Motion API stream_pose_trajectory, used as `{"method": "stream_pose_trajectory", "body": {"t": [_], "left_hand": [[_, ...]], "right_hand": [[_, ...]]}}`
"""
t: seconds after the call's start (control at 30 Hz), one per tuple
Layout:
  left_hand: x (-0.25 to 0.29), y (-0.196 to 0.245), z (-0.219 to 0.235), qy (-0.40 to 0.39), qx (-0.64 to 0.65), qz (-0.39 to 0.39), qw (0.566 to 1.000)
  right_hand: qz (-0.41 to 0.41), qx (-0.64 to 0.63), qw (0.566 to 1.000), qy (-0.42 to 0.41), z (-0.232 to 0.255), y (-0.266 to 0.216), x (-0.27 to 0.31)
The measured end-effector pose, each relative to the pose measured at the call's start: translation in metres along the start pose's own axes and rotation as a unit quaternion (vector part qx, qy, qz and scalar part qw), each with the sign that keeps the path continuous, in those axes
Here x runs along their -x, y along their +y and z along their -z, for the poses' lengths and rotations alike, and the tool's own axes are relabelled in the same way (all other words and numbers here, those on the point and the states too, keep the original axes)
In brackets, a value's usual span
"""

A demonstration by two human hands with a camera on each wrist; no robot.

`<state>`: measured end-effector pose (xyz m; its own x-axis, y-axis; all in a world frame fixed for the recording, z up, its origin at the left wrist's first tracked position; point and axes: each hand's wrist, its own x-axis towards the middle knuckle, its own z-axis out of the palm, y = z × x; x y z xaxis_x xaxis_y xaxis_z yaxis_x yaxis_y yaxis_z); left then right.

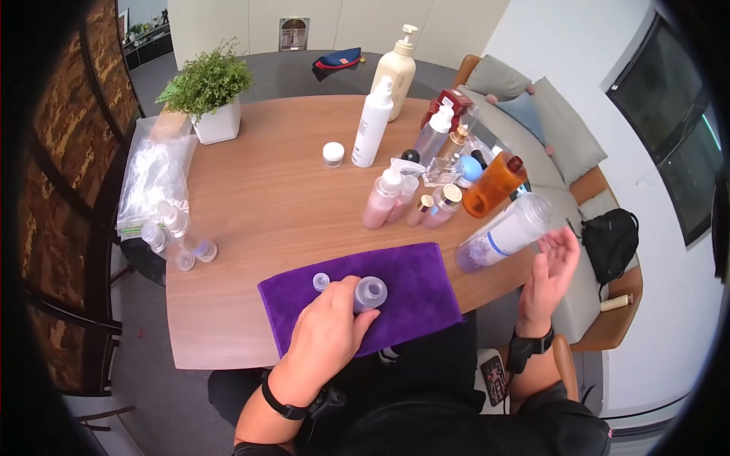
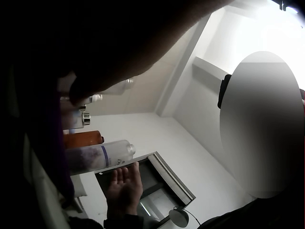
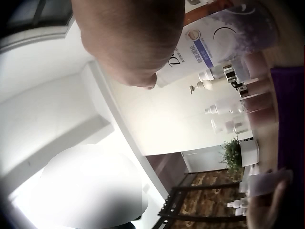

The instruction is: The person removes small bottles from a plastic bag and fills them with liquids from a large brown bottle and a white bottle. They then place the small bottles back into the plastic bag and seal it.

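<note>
My left hand (image 1: pixel 328 318) grips a small translucent bottle (image 1: pixel 370 293) between thumb and fingers; the bottle stands upright, its uncapped mouth facing up. It is over a purple cloth (image 1: pixel 414 292) at the table's front edge. Beside the fingers, a small clear cap (image 1: pixel 321 281) lies on the cloth. To the right, a large clear-and-lilac bottle (image 1: pixel 502 234) with a blue band stands at the cloth's edge. My right hand (image 1: pixel 553 273) is raised just beside it, fingers extended and nothing in them. The right wrist view shows the printed label of the large bottle (image 3: pixel 217 40) up close.
Behind the cloth stand pink bottles (image 1: pixel 382 199), an orange bottle (image 1: pixel 494 185), a white spray bottle (image 1: pixel 373 125) and a cream pump bottle (image 1: pixel 395 72). A small white jar (image 1: pixel 333 154) is near them. At left are clear bottles (image 1: pixel 181 234), a plastic bag (image 1: pixel 156 171) and a potted plant (image 1: pixel 217 121).
</note>
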<state>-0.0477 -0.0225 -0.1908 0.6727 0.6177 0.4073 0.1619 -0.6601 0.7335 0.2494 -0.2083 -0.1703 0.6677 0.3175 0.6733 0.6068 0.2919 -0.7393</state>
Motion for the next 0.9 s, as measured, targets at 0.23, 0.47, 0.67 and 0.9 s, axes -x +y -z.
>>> {"method": "stream_pose_trajectory", "body": {"t": [0.23, 0.47, 0.67, 0.9], "left_hand": [[0.001, -0.001, -0.001, -0.01, -0.035, -0.014, 0.999], [0.004, 0.0, -0.001, 0.007, -0.03, -0.029, 0.999], [0.003, 0.002, -0.002, -0.006, -0.031, -0.04, 0.999], [0.005, 0.0, 0.0, 0.008, -0.026, -0.052, 0.998]], "right_hand": [[-0.121, -0.037, 0.988, -0.092, -0.038, 0.001, -0.021], [-0.14, -0.017, 0.986, -0.089, -0.047, -0.013, -0.026], [-0.115, 0.059, 0.968, -0.215, -0.053, -0.048, -0.013], [-0.017, 0.178, 0.9, -0.397, -0.074, -0.075, -0.018]]}}
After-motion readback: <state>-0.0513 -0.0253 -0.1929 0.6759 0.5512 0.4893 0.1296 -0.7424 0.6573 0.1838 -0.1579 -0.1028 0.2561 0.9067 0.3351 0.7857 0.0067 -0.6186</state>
